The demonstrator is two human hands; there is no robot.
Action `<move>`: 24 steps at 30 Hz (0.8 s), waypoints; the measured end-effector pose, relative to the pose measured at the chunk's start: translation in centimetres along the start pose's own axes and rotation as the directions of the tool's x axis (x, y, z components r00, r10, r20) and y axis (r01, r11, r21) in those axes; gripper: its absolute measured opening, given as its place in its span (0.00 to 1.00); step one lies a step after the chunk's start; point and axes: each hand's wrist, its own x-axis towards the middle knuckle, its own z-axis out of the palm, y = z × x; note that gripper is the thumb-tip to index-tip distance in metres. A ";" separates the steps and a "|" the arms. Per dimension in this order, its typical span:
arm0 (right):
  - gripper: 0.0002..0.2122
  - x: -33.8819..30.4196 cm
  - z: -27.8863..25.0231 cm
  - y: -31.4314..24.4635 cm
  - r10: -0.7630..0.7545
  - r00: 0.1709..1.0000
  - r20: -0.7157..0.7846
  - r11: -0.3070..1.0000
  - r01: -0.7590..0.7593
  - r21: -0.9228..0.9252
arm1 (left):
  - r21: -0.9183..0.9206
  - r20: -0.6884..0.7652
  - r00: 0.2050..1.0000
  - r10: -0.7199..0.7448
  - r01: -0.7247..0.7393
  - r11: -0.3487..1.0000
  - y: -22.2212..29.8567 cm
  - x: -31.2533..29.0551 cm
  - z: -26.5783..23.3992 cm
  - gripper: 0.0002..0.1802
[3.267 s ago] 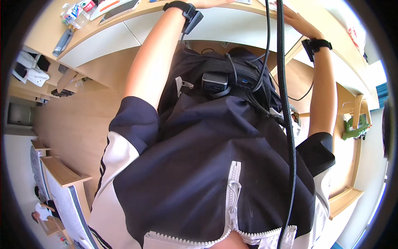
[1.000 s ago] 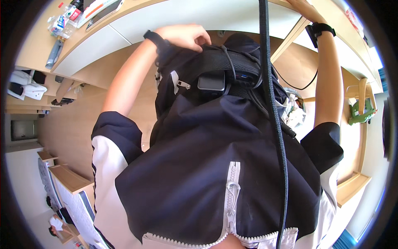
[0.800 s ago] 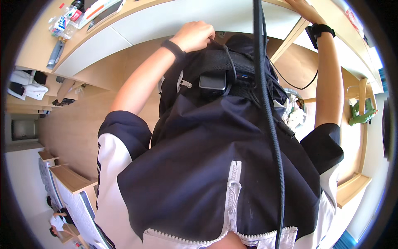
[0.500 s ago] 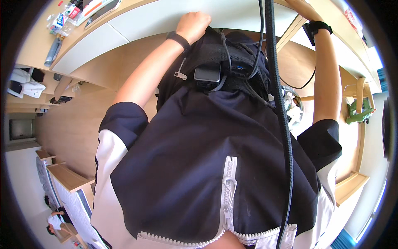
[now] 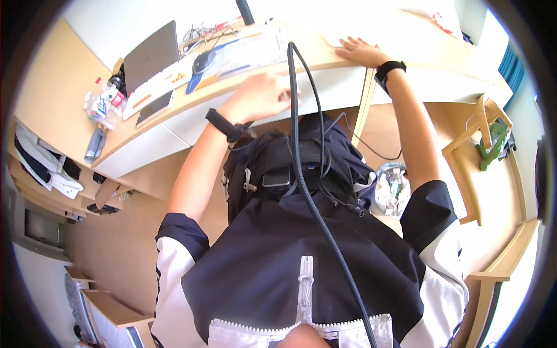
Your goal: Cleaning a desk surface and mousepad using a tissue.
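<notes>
My left hand [image 5: 261,95], a dark band on its wrist, hangs in front of the desk's near edge, above the white drawer front [image 5: 214,116]. Its fingers curl and are blurred, so what they hold, if anything, is unclear. Beside its fingertips passes a thick black cable [image 5: 294,116]. My right hand [image 5: 362,52] lies palm down on the pale wooden desk [image 5: 319,26], fingers spread, holding nothing; a black watch [image 5: 389,72] is on that wrist. Nearest the left hand on the desktop are a dark mouse [image 5: 204,61] and a printed sheet [image 5: 255,49].
A laptop [image 5: 152,57], a phone [image 5: 155,109] and plastic bottles [image 5: 106,104] occupy the desk's left side. A black box [image 5: 277,178] with cables sits at my waist. Right of my legs stands a filled waste bin [image 5: 392,188]; farther right is a wooden chair [image 5: 464,174].
My left hand has risen from the drawer front toward the desk edge. My right hand is now lower in view, flat on the desktop. The view has tilted up, showing more desk.
</notes>
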 end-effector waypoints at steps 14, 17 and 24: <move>0.31 -4.6 0.2 -5.1 -0.139 0.971 -0.195 0.988 0.149 0.041 | 0.038 -0.135 0.939 -0.317 0.325 0.945 -9.0 7.5 4.6 0.33; 0.30 -5.6 -0.4 -6.3 -0.119 0.967 -0.227 0.989 0.136 0.061 | 0.006 -0.145 0.914 -0.379 0.384 0.923 -7.7 6.8 4.3 0.35; 0.34 -0.8 -0.6 -6.6 -0.180 0.963 -0.202 0.983 0.183 -0.008 | 0.079 -0.233 0.875 -0.424 0.452 0.889 -6.6 7.0 5.4 0.36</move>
